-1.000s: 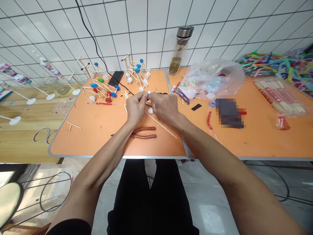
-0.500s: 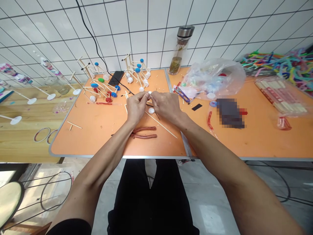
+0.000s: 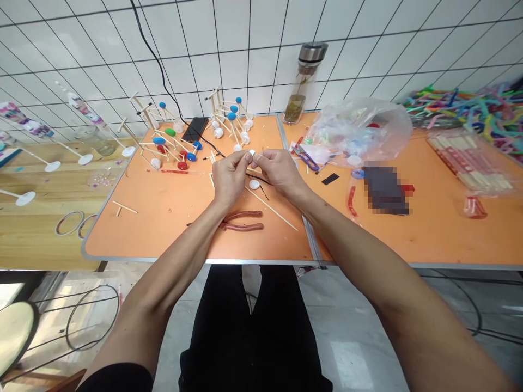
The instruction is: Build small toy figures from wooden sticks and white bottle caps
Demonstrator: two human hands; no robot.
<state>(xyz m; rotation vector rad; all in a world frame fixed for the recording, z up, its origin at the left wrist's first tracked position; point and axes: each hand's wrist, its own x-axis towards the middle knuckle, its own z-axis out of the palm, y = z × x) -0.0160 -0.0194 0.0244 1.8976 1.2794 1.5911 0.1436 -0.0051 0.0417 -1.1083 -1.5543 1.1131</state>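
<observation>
Across the orange table (image 3: 159, 228), above the red-handled pliers (image 3: 242, 220), my left hand (image 3: 230, 179) and right hand (image 3: 280, 174) have just parted slightly, leaving a narrow gap between them. My fingers (image 3: 242, 159) remain pinched, grasping a small white piece (image 3: 252, 153) held above the table at the fingertips. Its long axis is too small to judge, and I cannot tell which hand holds it.

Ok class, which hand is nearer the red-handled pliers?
The left hand is nearer, just beyond the red-handled pliers without touching them; the right hand is farther, beyond them and off to the right.
</observation>
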